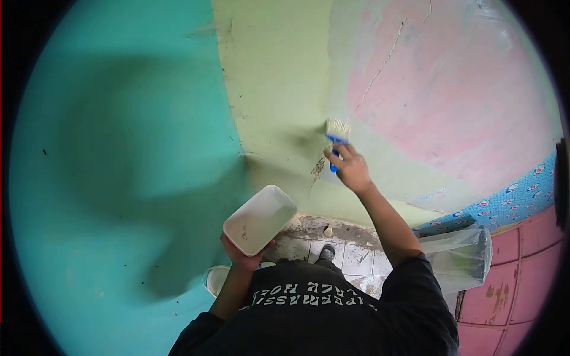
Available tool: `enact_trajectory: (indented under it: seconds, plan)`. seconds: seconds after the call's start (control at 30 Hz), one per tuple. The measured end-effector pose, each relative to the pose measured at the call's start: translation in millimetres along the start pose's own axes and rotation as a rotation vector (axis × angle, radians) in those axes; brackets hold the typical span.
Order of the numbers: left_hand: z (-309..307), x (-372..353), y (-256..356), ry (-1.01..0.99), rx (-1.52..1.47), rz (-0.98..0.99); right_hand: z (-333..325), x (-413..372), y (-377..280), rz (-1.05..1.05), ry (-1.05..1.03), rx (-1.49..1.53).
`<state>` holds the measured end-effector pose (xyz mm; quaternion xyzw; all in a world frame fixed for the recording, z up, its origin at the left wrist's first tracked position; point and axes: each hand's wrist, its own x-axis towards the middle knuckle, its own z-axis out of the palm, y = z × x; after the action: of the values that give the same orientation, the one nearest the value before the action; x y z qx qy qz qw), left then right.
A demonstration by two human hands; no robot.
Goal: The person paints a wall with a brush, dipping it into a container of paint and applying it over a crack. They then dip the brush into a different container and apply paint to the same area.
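My right hand [352,169] is closed round the blue handle of a wide paintbrush [338,132]. Its pale bristles point up, right at the green wall [279,107], just above a rough flaked patch [319,166]. Lower down, my left hand [243,255] grips a white rectangular plastic tub [261,218] from below, tilted so its inside shows. A thin whitish layer and a few brownish marks lie in the tub. A thin crack [386,62] runs up the pink painted area [439,83] above the brush.
A teal wall [148,190] meets the green one at a corner on the left. White floor tiles [350,261] lie below, with a bucket [215,279] at the left. To the right are a clear plastic-wrapped bin [460,261], a blue patterned sheet [510,196] and pink panels [493,291].
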<state>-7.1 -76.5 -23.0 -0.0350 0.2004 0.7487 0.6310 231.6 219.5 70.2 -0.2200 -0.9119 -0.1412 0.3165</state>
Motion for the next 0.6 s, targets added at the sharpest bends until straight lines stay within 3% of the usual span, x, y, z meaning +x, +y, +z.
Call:
enact_trajectory:
  seconds: [0.1, 0.2, 0.27, 0.33, 0.47, 0.53, 0.6]
  plan:
    - [-0.7, 2.3, 2.0, -0.055, 0.02, 0.011, 11.7, 0.0, -2.6, 0.192, -0.096, 0.258]
    - [-7.2, -0.1, 0.6, -0.023, -0.018, -0.039, -8.9, 31.9, 21.1, 0.283, -0.048, 0.353]
    - [-19.1, 6.9, 2.6, -0.059, -0.007, -0.056, -44.4, 66.1, 33.7, 0.344, 0.101, 0.448]
    - [-17.6, 6.4, 5.9, -0.049, 0.033, -0.035, -85.6, 93.2, 26.6, 0.21, 0.274, 0.301]
    - [-23.6, 5.4, 8.3, -0.035, 0.036, -0.015, -85.8, 86.7, 13.8, -0.07, 0.567, -0.11]
    - [-18.5, 5.8, 10.8, -0.085, 0.044, 0.002, -52.8, 63.0, 9.2, 0.019, 0.427, -0.033]
    - [-18.5, 6.5, 11.9, -0.101, 0.092, 0.022, -10.0, 27.0, 6.4, 0.024, 0.148, -0.096]
